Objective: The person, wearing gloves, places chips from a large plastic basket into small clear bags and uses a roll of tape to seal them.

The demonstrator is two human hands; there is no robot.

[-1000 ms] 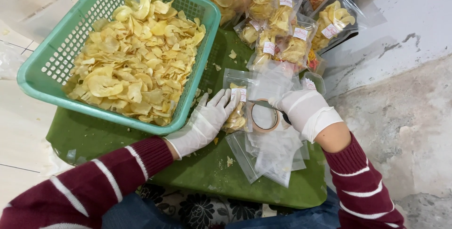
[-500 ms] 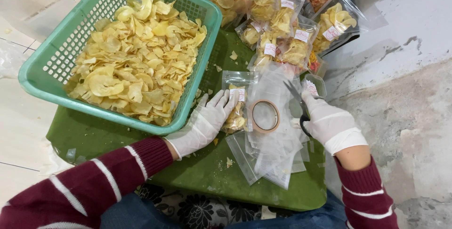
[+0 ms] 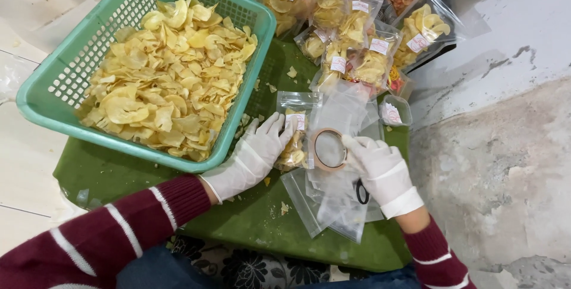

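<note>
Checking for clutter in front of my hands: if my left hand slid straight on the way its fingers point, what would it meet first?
The left hand points up and right, fingers already on the small filled bag of chips. Straight on, it would probably reach the tape roll next.

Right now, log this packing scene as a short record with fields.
surface: green table top
left hand: white-gloved left hand, fingers resting on a small filled chip bag
right hand: white-gloved right hand, fingertips at a tape roll, with black scissors under the palm
under the tape: stack of empty clear bags
basket: teal plastic basket heaped with yellow chips
far side: pile of sealed chip bags
</note>
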